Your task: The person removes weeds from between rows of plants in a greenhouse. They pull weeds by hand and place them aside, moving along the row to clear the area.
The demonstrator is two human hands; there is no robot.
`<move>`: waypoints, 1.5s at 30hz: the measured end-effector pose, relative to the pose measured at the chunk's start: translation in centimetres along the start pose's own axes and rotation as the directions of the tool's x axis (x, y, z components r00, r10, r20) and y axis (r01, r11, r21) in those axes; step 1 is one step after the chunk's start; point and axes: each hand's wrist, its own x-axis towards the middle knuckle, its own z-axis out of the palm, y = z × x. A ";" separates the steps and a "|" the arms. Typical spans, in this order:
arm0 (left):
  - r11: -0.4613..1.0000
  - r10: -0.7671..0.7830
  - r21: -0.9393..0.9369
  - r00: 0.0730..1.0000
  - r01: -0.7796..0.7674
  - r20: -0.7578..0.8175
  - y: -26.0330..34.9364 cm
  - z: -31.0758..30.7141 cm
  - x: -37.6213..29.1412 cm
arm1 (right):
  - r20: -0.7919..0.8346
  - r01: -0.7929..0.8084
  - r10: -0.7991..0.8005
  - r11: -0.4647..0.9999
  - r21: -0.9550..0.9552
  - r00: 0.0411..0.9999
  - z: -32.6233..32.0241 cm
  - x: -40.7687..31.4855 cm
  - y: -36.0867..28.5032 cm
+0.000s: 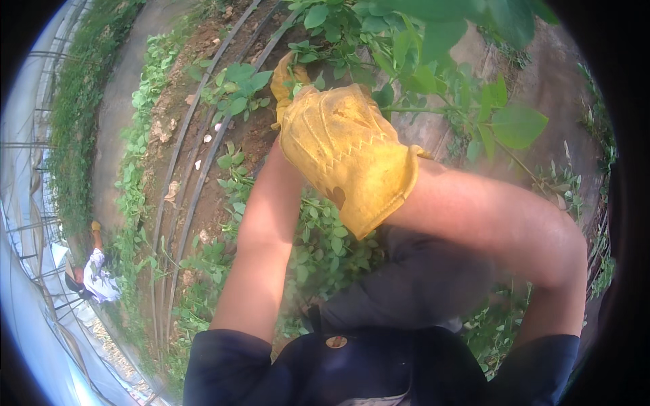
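My right hand (343,129), in a yellow leather work glove with zigzag stitching, reaches in among leafy green stems. Its back faces up, so the fingers and whatever lies under them are hidden. Partly behind it is my left hand (285,89), in a matching glove, beside small leaves at the base of the plant. Whether either hand grips a stem cannot be made out. A leafy branch (421,109) extends to the right, just beyond my right glove, and large blurred leaves (472,30) hang close to the camera.
Dark irrigation pipes (195,190) run along the soil bed (175,127) on the left. Low plants (325,238) grow below my arms. Across the path (114,116), a person (99,276) wearing a yellow glove works near the plastic greenhouse wall (23,188).
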 end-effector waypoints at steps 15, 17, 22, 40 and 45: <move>0.696 0.203 0.701 0.979 -0.155 0.015 6.0 1.8 -2.0 | 0.785 -0.751 -0.030 -0.317 0.579 0.618 0.5 -5.9 9.1; 0.701 0.167 0.704 0.986 -0.117 -0.002 5.9 2.0 -2.0 | 0.819 -0.775 0.063 -0.290 0.562 0.571 3.1 -7.5 10.3; 0.890 0.016 0.453 0.987 0.059 -0.161 5.9 2.6 -1.9 | -0.020 -0.310 0.320 0.930 0.200 0.947 11.8 -13.4 8.5; 0.885 -0.110 0.463 0.989 0.052 0.099 17.0 0.7 -2.3 | 0.738 -0.200 0.252 -0.863 0.464 0.626 8.3 -18.5 13.5; 0.478 0.392 0.612 0.777 -0.629 0.493 15.8 4.5 -1.3 | 0.688 -0.293 0.312 -0.734 0.613 0.655 14.2 -19.0 11.9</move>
